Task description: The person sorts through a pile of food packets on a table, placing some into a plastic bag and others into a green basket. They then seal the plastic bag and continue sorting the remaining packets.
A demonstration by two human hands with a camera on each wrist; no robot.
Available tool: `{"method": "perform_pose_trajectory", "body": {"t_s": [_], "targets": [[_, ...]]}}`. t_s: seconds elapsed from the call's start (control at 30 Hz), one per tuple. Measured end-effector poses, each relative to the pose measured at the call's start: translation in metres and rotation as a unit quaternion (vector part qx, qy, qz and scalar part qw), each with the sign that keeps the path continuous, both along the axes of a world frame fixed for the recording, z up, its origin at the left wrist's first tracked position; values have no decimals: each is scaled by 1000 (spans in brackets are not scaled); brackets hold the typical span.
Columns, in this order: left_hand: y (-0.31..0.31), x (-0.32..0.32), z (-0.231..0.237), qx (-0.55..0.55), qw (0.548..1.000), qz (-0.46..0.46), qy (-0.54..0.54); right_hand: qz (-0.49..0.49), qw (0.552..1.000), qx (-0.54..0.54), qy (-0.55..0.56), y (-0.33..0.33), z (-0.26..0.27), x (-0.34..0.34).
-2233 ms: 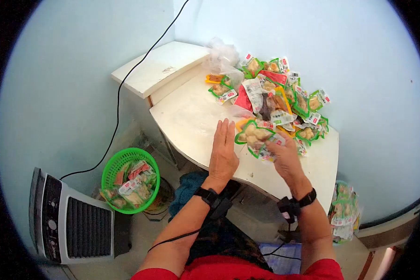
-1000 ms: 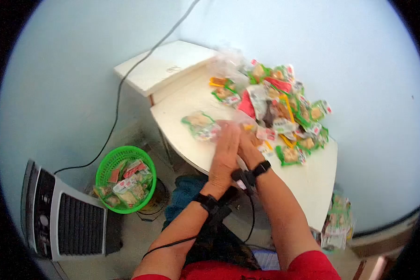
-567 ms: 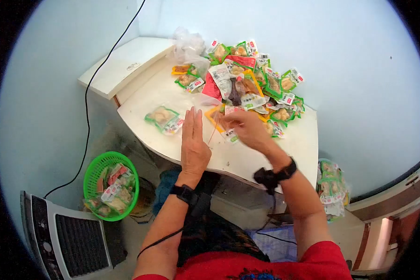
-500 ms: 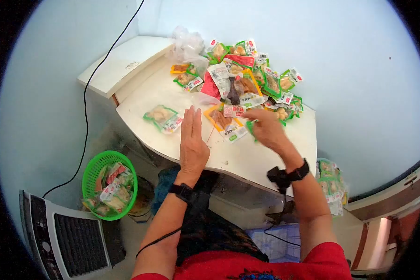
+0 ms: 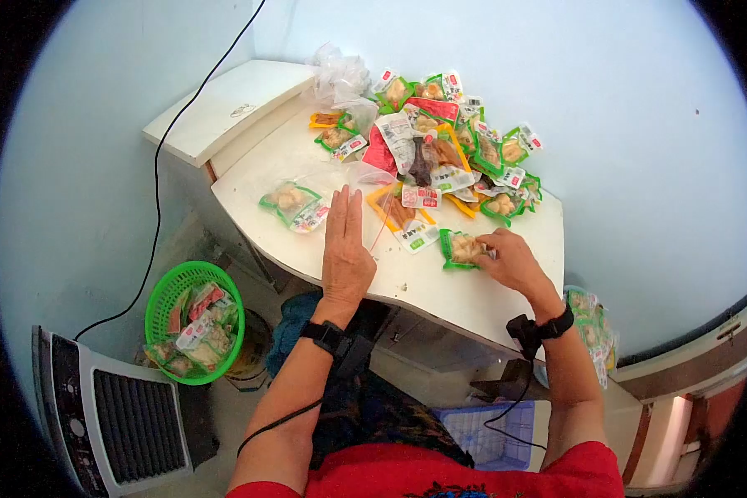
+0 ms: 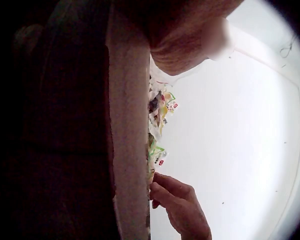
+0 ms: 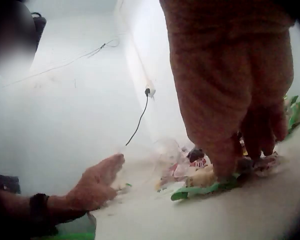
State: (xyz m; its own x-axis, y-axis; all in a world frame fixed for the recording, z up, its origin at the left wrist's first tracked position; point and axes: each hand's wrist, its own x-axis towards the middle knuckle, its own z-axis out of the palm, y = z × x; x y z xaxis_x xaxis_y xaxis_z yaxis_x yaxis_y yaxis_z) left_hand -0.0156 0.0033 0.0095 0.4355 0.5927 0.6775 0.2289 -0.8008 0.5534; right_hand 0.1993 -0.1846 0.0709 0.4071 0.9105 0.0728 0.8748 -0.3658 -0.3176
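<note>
My right hand (image 5: 516, 264) pinches the right side of a green-edged food packet (image 5: 461, 249), which has pale lumps showing through its clear window. In the right wrist view the fingertips come down onto that same packet (image 7: 202, 190), against the white tabletop. My left hand (image 5: 346, 257) has its fingers straight, on edge over the table at a clear plastic bag (image 5: 328, 176) with a thin red line. Left of those fingers lies another green-edged packet (image 5: 290, 197), overlapped by the bag. Between the hands is an orange-edged packet (image 5: 398, 209) of brown food.
A heap of mixed food packets (image 5: 490, 149) covers the back of the white table (image 5: 261, 216). Below left, a green basket (image 5: 154, 311) holds several packets, beside a grey appliance (image 5: 133, 415). More packets (image 5: 591, 324) stand low at right. A blue crate (image 5: 481, 427) sits underneath.
A green-edged packet was carried left past my left hand and laid down. My right hand then came back right and took hold of another; my left hand stays flat.
</note>
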Motion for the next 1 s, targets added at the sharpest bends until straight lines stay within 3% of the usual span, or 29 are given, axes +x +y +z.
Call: {"method": "perform_pose_trajectory", "body": {"t_s": [0.07,0.17,0.27,0.37,0.47,0.57,0.67,0.77,0.87,1.0], "targets": [[0,-1,-1,2,1000,-2,-1,-41,997,1,60,-1,2,7],[-2,-1,-1,-2,1000,-4,3,13,993,103,-61,-5,-30,33],[0,-1,0,-5,1000,-5,-4,-69,996,-63,12,-6,1,11],[-1,-1,0,-6,1000,-7,-10,-90,995,-39,34,-8,-3,14],[1,-1,-1,1,1000,-10,-10,-130,982,30,136,-13,-4,8],[0,-3,1,8,1000,-11,-1,-115,933,131,314,-17,-8,0],[0,-3,2,1,1000,-17,-5,-85,880,206,420,-14,-6,-14],[0,-3,2,1,1000,-26,-17,-88,899,205,377,4,13,-36],[-1,-4,0,7,999,-32,-25,-72,817,243,517,34,4,-56],[-2,-5,5,2,999,-34,-22,-47,740,252,621,76,-8,-76]]}}
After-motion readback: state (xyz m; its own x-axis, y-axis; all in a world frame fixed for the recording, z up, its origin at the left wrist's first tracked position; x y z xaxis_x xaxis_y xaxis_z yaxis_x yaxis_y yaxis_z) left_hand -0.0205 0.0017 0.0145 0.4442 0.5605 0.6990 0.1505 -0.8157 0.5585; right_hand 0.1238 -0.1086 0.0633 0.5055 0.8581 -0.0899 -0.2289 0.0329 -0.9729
